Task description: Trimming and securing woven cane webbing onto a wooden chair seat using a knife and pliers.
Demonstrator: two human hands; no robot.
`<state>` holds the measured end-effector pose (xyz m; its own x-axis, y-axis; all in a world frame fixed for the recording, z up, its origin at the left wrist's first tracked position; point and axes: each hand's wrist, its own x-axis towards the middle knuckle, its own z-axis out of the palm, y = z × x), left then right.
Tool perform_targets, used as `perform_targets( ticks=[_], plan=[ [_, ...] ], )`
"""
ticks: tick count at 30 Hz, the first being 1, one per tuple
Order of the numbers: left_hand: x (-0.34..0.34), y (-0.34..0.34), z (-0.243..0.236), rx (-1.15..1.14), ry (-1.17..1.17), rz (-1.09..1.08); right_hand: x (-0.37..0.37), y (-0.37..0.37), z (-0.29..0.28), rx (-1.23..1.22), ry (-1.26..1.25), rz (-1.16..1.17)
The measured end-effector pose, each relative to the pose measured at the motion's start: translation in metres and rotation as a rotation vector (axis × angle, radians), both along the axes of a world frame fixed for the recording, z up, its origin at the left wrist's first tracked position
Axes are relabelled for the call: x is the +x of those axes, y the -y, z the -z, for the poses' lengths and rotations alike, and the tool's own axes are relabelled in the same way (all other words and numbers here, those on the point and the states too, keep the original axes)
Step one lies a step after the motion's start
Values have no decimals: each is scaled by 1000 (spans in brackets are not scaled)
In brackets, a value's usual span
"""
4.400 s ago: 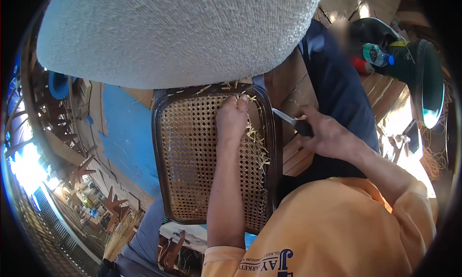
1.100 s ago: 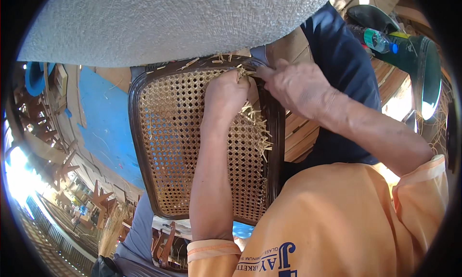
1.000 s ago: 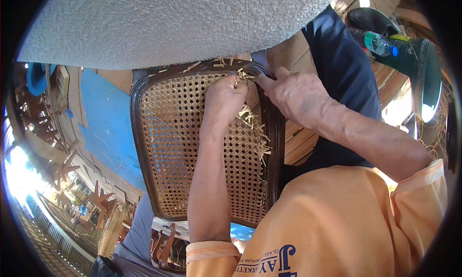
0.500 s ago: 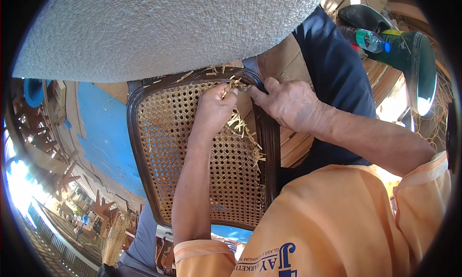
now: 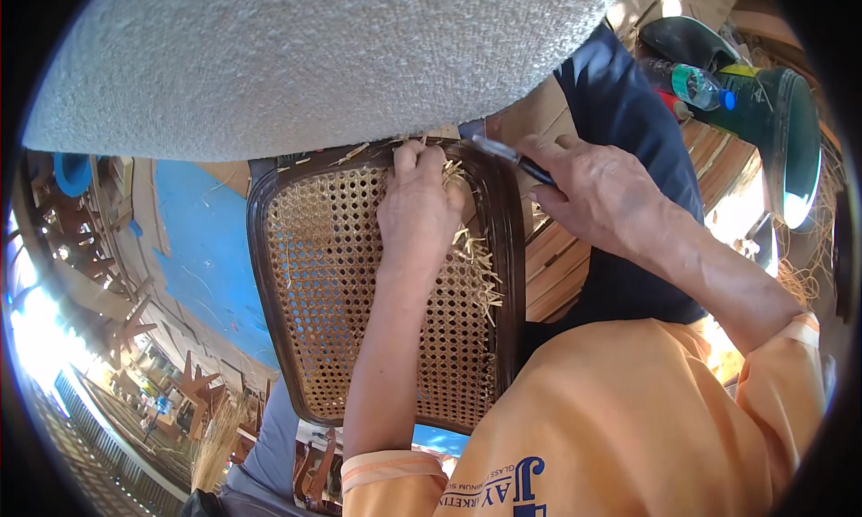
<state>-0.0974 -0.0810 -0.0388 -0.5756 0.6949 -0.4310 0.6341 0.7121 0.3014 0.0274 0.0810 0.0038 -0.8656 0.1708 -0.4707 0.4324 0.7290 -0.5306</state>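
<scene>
A dark brown wooden frame (image 5: 509,279) with woven cane webbing (image 5: 332,256) lies across my lap. Cut cane ends (image 5: 482,270) stick up loosely along its right side, beside a gap in the weave at the upper right corner. My left hand (image 5: 417,207) is closed at the top rail, its fingers bent over the edge; what they pinch is hidden. Just right of that corner, my right hand (image 5: 611,194) grips a slim tool (image 5: 537,172) with a black handle and a pale metal end pointing left, which looks like a knife. The metal end is blurred above the frame.
A grey textured surface (image 5: 314,68) blocks the view at the top. To the right stand a dark green container (image 5: 777,140), a plastic bottle (image 5: 696,86) with a blue cap, and stacked wood strips (image 5: 718,162). A blue sheet (image 5: 202,247) lies at left.
My right hand has drawn back from the frame's corner and now shows the tool. My left hand has shifted right and up to the top rail. The frame has moved slightly right in view.
</scene>
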Motion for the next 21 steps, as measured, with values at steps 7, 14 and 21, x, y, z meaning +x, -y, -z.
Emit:
perform_targets(
  ticks=[7, 14, 21],
  plan=[
    [3, 8, 6, 64, 16, -53, -13, -4, 7, -71, 89, -90],
    [23, 8, 12, 78, -127, -318, -29, -4, 12, -81, 115, -192],
    [24, 6, 13, 2, -131, -432, -44, -2, 16, -109, 91, -238]
  ],
)
